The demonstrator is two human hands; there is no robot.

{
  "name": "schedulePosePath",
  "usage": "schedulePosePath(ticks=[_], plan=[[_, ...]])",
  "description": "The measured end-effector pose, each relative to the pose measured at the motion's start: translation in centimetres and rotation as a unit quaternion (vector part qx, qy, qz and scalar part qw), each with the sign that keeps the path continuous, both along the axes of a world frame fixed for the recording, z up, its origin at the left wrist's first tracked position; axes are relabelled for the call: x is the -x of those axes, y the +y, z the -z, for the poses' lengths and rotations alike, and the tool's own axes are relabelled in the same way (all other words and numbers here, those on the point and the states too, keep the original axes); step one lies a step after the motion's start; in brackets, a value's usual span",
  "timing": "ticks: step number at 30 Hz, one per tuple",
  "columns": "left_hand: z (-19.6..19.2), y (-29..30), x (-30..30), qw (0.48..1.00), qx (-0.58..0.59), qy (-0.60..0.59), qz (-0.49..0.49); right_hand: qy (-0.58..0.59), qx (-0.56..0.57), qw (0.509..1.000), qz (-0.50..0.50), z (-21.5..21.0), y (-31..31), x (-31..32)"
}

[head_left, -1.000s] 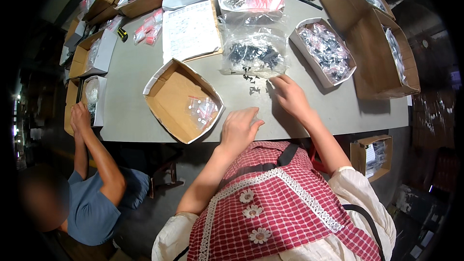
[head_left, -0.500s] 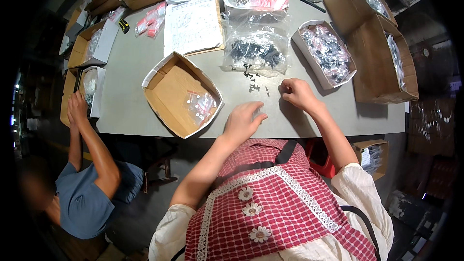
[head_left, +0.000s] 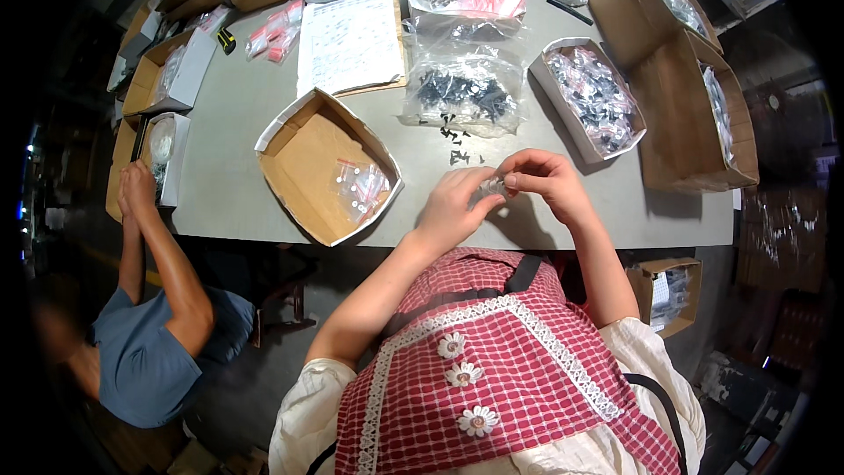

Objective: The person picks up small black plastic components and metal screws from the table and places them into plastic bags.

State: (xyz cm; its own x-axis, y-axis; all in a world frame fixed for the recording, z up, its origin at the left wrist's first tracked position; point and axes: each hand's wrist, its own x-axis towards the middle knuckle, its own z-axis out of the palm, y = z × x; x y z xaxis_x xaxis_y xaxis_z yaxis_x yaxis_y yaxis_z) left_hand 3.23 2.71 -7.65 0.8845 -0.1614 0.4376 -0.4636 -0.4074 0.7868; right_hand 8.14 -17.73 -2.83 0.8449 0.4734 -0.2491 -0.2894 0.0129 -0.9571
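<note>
My left hand (head_left: pixel 453 207) is closed on a small clear plastic bag (head_left: pixel 494 185), pinched between thumb and fingers above the table's near side. My right hand (head_left: pixel 554 186) meets it from the right, thumb and forefinger pinched together at the bag's edge; what lies between those fingertips is too small to make out. Just beyond my hands, several small black parts (head_left: pixel 454 157) are scattered on the table. Behind them lies a large clear bag (head_left: pixel 466 92) full of similar black pieces. To the left, an open cardboard box (head_left: pixel 308 158) holds a few little clear bags (head_left: pixel 362 189) with white bits.
A white box (head_left: pixel 589 97) of filled little bags stands at right, beside tall cartons (head_left: pixel 694 114). Papers (head_left: pixel 347 40), red-edged bags (head_left: pixel 274 31) and a yellow-black cutter (head_left: pixel 226 40) lie at the back left. Another person's hands (head_left: pixel 136 186) are at the table's left end.
My right hand has moved left and nearer, from beside the loose black parts to the small bag. My left hand has lifted the bag slightly right, so both hands now meet.
</note>
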Motion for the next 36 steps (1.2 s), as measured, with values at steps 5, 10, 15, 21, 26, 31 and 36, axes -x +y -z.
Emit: schedulePosePath(ticks=[5, 10, 15, 21, 26, 31, 36], plan=[[0.6, 0.0, 0.0, 1.0, -0.004, 0.0, -0.001, -0.108, 0.104, 0.989, 0.001, -0.6, 0.9, 0.8], [0.6, 0.3, 0.0, 1.0, -0.016, -0.018, -0.008, -0.284, 0.243, 0.928, -0.016, -1.7, 1.9, 1.0], [1.0, 0.6, 0.1, 1.0, -0.014, -0.017, -0.012, -0.217, 0.181, 0.959, 0.01, -1.1, 2.4, 0.6], [0.6, 1.0, 0.1, 0.999, -0.012, -0.031, -0.029, -0.234, 0.212, 0.949, 0.006, -0.8, 2.6, 0.1], [1.1, 1.2, 0.3, 0.999, -0.016, -0.023, -0.034, -0.341, 0.295, 0.892, -0.028, -0.3, 3.1, 0.5], [1.1, 1.4, 0.4, 0.999, 0.002, -0.002, -0.037, -0.225, 0.198, 0.954, -0.007, 0.2, 2.7, 0.8], [0.6, 1.3, 0.6, 0.999, 0.001, 0.016, -0.035, -0.321, 0.258, 0.906, 0.096, 1.7, 0.7, -0.2]])
